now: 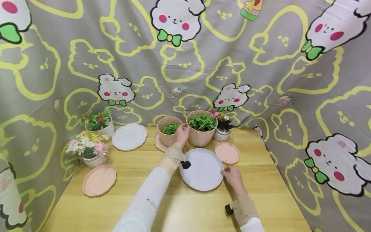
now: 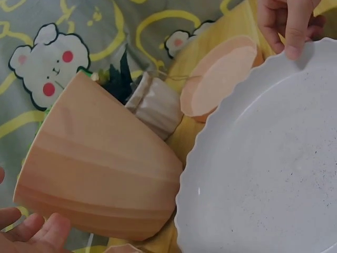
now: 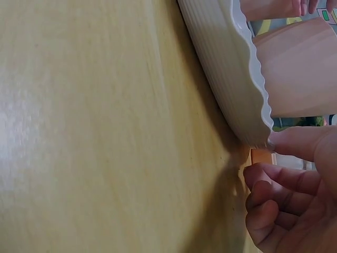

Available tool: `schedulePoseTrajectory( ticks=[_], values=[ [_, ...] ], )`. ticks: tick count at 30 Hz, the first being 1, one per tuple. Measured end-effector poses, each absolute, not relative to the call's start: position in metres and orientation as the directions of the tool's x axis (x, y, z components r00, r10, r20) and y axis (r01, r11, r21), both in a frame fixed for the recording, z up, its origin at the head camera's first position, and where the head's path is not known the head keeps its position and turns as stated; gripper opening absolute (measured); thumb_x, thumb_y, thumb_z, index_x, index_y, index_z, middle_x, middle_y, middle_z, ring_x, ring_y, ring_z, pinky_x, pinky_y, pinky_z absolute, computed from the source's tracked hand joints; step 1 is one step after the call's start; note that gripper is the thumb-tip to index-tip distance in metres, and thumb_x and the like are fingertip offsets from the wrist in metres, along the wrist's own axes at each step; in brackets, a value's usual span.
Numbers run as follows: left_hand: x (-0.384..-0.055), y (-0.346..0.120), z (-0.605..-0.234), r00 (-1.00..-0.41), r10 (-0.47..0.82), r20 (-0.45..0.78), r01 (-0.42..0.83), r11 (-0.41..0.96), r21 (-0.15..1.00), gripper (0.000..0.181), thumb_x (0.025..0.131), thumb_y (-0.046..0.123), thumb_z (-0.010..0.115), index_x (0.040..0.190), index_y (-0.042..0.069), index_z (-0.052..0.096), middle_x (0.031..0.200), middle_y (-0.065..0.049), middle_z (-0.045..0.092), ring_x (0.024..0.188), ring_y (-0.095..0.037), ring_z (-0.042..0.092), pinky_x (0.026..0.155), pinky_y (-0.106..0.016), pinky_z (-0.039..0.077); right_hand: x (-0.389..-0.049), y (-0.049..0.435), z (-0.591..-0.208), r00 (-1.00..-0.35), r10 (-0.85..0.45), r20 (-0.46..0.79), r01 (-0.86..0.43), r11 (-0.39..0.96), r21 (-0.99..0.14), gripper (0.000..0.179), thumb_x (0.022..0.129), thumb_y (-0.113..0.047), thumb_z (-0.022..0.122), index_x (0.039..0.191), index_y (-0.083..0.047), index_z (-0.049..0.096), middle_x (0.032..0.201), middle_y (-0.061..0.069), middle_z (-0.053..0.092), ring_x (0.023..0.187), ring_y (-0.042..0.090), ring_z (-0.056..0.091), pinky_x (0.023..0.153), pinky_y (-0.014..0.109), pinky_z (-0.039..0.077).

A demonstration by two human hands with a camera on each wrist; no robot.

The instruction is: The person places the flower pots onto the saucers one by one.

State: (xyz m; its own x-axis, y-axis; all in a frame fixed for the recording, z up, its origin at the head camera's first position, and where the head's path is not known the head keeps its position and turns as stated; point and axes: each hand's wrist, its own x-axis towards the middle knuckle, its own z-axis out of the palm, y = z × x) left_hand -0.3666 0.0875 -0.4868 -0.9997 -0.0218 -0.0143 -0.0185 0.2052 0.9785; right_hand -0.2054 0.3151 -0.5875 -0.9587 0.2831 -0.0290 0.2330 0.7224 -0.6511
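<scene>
Head cam abv, wrist cams nr plate (image 1: 202,170)

To us, this place looks like a small booth with walls of cloth; the kind of building around it we cannot tell. A rabbit-printed cloth (image 1: 185,67) hangs beyond the fingers of the left hand (image 1: 181,134) and on both sides of them. Below these fingers we see a wood-patterned table (image 1: 179,206), and a potted plant (image 1: 202,129) near them.
</scene>
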Motion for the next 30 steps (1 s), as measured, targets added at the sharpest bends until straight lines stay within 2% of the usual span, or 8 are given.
schedulePoseTrajectory(
  ticks=[8,19,26,30],
  values=[
    [-0.368,0.080,-0.485,-0.995,-0.102,0.000,-0.012,0.123,0.992,0.042,0.097,0.020,0.053,0.134,-0.001,0.053,0.122,-0.022,0.063,0.115,-0.032,0.059,0.100,-0.041,0.049,-0.218,0.312,-0.583,-0.965,0.260,-0.026,0.218,0.744,-0.632,0.017,0.086,-0.015,0.068,0.087,0.001,0.066,0.082,0.012,0.067,0.074,0.023,0.059,0.065,0.033,0.050],
    [-0.365,0.090,-0.488,-0.999,-0.018,-0.040,-0.042,0.089,0.995,0.046,0.098,0.023,0.054,0.139,0.002,0.048,0.129,-0.023,0.060,0.122,-0.033,0.057,0.103,-0.042,0.049,-0.200,0.315,-0.589,-0.955,0.297,-0.012,0.226,0.699,-0.679,0.017,0.086,-0.012,0.067,0.086,0.004,0.064,0.080,0.015,0.066,0.070,0.023,0.058,0.060,0.029,0.048],
    [-0.366,0.089,-0.489,-0.999,-0.024,-0.046,-0.047,0.053,0.997,0.047,0.098,0.022,0.056,0.139,0.003,0.049,0.131,-0.023,0.059,0.124,-0.033,0.056,0.105,-0.041,0.049,-0.199,0.317,-0.589,-0.960,0.280,-0.010,0.219,0.727,-0.650,0.016,0.088,-0.012,0.065,0.088,0.004,0.063,0.084,0.017,0.066,0.074,0.025,0.059,0.062,0.033,0.049],
    [-0.367,0.084,-0.490,-0.998,-0.037,-0.054,-0.057,0.102,0.993,0.046,0.098,0.024,0.055,0.139,0.003,0.050,0.130,-0.021,0.061,0.122,-0.032,0.057,0.103,-0.042,0.049,-0.200,0.311,-0.586,-0.966,0.259,-0.009,0.204,0.736,-0.645,0.016,0.088,-0.011,0.066,0.087,0.005,0.063,0.083,0.017,0.066,0.073,0.025,0.059,0.061,0.033,0.049]
  ],
)
